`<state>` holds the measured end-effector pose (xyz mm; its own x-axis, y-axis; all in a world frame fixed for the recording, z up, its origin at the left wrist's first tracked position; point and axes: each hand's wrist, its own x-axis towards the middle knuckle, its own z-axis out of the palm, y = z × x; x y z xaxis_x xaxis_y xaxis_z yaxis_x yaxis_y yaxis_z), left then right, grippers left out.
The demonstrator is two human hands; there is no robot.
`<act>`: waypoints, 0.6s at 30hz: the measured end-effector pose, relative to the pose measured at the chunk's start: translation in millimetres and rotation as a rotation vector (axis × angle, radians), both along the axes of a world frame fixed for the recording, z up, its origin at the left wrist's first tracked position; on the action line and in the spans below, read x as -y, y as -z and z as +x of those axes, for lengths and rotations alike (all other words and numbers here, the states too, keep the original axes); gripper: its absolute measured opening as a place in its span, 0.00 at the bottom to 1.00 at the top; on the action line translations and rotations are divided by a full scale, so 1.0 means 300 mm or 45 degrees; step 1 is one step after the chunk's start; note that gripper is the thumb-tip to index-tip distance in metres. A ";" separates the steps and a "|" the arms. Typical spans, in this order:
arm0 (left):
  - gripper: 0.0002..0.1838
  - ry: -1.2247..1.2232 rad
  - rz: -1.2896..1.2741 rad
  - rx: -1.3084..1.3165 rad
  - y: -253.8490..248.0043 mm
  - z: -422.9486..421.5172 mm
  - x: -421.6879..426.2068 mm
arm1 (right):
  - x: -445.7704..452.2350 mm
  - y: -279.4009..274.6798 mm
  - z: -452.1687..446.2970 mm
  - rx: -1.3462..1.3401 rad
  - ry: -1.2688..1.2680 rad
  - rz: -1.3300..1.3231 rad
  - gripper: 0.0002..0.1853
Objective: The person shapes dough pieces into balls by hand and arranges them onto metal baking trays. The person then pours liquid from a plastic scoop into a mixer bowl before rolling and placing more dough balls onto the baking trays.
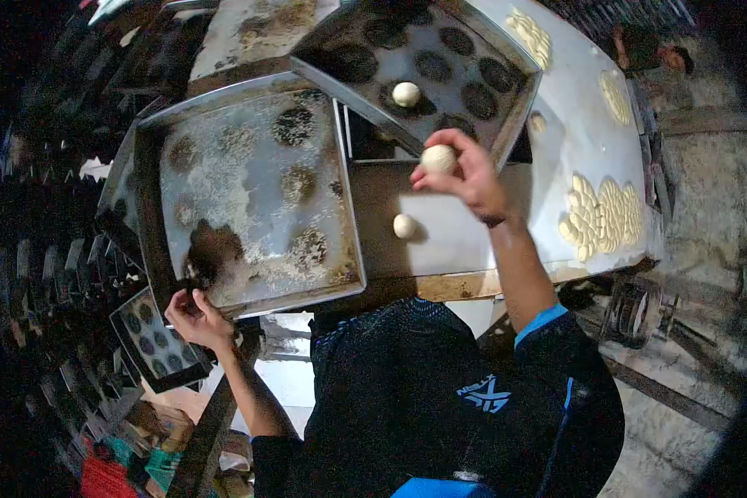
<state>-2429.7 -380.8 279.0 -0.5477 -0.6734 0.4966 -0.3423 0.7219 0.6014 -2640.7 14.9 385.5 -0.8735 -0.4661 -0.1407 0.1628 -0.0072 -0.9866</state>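
Observation:
My right hand (465, 174) grips a pale dough ball (438, 159) between thumb and fingers, above the near edge of a dark tray (523, 108) with round marks. One dough ball (406, 95) sits in that tray; another (404, 226) lies on the table (461, 241) below my right hand. My left hand (199, 319) is at the near left corner of a large metal tray (353, 207) strewn with pale seeds or crumbs. Its fingers are curled apart beside the rim, and nothing shows in them.
Braided dough pieces (602, 217) lie in groups on the table's right side, with more (529, 37) farther back. A smaller tray with round marks (158, 340) stands at lower left. A person (656, 56) is at the upper right. Dark racks line the left.

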 end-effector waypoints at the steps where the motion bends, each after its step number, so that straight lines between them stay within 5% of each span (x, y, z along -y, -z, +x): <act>1: 0.11 0.012 -0.086 -0.001 -0.011 -0.007 -0.005 | -0.069 0.013 -0.026 -0.041 0.077 0.043 0.22; 4: 0.11 -0.022 -0.067 0.042 -0.009 -0.004 -0.013 | -0.214 0.057 -0.129 -0.569 0.203 0.589 0.19; 7: 0.10 -0.014 -0.107 0.075 0.028 0.008 0.026 | -0.246 0.110 -0.238 -0.691 0.096 0.778 0.19; 11: 0.08 -0.019 0.057 -0.021 0.016 0.001 -0.011 | -0.257 0.143 -0.305 -0.872 -0.175 1.157 0.27; 12: 0.07 -0.004 -0.035 -0.038 0.015 -0.003 -0.011 | -0.274 0.181 -0.326 -1.242 -0.129 1.048 0.31; 16: 0.08 -0.037 -0.015 -0.068 0.067 0.016 0.031 | -0.320 0.192 -0.394 -0.576 -0.341 0.805 0.36; 18: 0.08 -0.034 -0.115 -0.030 0.055 0.011 0.023 | -0.321 0.201 -0.405 -0.662 -0.403 0.802 0.36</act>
<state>-2426.4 -387.8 262.4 -0.5179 -0.6395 0.5682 -0.3488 0.7644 0.5423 -2762.2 111.1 325.4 -0.7415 -0.6669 -0.0736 -0.4066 0.5338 -0.7414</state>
